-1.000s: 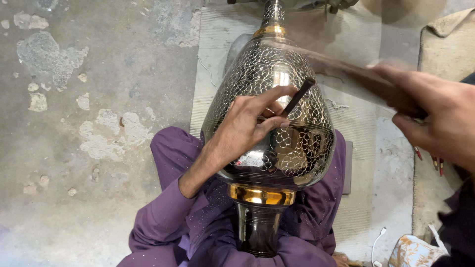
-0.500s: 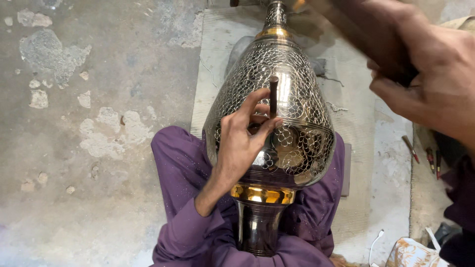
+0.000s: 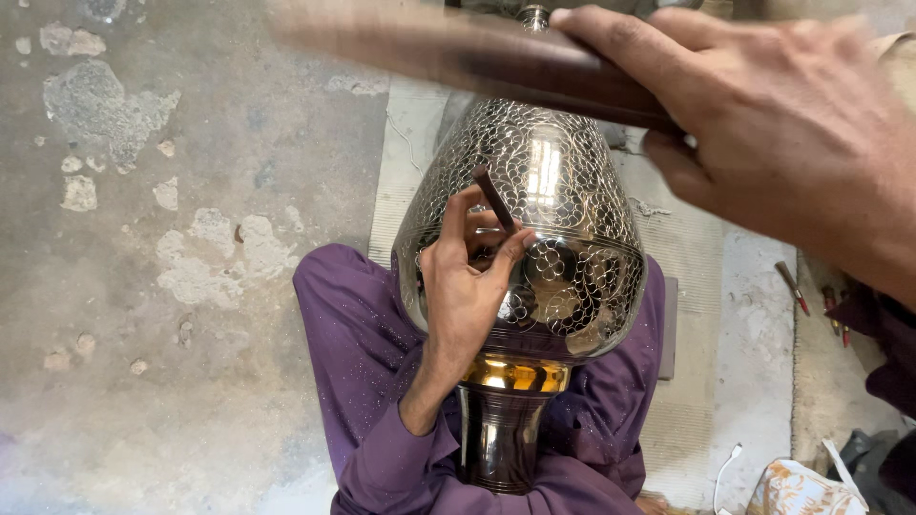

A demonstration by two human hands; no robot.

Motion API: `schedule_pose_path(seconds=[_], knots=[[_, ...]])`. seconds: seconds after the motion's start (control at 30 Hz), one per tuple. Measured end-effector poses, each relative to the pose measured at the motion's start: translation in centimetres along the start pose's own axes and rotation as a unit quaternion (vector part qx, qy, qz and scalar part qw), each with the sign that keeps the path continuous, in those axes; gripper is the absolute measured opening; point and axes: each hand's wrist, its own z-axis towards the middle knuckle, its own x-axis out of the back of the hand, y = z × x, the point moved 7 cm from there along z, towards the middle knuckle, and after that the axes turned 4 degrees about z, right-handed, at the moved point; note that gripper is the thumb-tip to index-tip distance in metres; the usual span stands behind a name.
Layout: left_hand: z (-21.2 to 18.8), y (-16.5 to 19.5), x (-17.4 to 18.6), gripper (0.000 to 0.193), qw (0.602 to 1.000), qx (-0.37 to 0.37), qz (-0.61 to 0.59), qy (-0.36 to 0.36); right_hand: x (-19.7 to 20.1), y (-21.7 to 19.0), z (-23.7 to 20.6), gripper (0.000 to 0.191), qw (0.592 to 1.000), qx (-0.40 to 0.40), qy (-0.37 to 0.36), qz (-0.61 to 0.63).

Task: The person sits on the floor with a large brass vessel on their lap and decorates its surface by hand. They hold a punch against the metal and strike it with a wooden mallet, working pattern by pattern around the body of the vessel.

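Rough grey concrete floor (image 3: 172,286), pitted and patched with pale chipped spots, fills the view from 7 to 11 o'clock. At centre a large engraved metal vase (image 3: 534,238) lies across the lap of a person in purple trousers (image 3: 363,353), its neck running up toward 12 o'clock and its dark foot with a brass collar (image 3: 515,374) pointing down to 6 o'clock. Under the vase and stretching to 3 o'clock is a pale ribbed mat (image 3: 687,286).

At the middle of the view the left hand (image 3: 468,286) rests on the belly of the vase, fingers pinched together on a thin dark chisel (image 3: 494,198). The chisel slants up toward 11 o'clock from the grip, and whether its lower tip meets the patterned metal cannot be told, since the fingers hide it.

From 3 o'clock up to 12, close to the camera, the right hand (image 3: 782,143) is clamped around the handle of a dark wooden mallet (image 3: 496,59). The tool reaches left across the top of the view above the vase's neck, well apart from the chisel, and its far end is blurred.

At 3 o'clock, 2 small red-handled tools (image 3: 794,289) lie on the ground beside the mat. A white patterned cloth (image 3: 797,488) sits at 5 o'clock.
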Motion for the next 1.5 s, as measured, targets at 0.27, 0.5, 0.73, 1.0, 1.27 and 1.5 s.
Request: schedule_pose_path(seconds=[0.27, 0.5, 0.73, 1.0, 1.27, 1.5], knots=[[-0.9, 0.1, 0.1, 0.041, 0.999, -0.008, -0.026, 0.022, 1.1, -0.6, 0.0, 0.071, 0.999, 0.026, -0.007, 0.035], [-0.2, 0.3, -0.1, 0.043, 0.999, -0.019, -0.019, -0.022, 0.6, 0.1, -1.3, 0.078, 0.998, 0.019, 0.032, 0.042], [0.8, 0.5, -0.2, 0.045, 0.996, -0.045, -0.003, -0.077, -3.3, 3.0, -3.6, 0.069, 0.993, 0.004, 0.019, 0.119], [1.8, 0.7, -0.8, 0.044, 0.984, -0.088, 0.008, -0.154, -3.9, 3.8, -5.2, 0.065, 0.944, -0.143, 0.051, 0.291], [2.4, 2.0, -1.6, 0.051, 0.947, -0.164, 0.02, -0.275, -7.2, 3.5, -9.7, 0.072, 0.937, -0.171, 0.041, 0.301], [3.2, 3.1, -3.2, 0.054, 0.907, -0.206, 0.06, -0.363, -10.4, 1.6, -15.0, 0.051, 0.757, -0.287, 0.188, 0.556]])
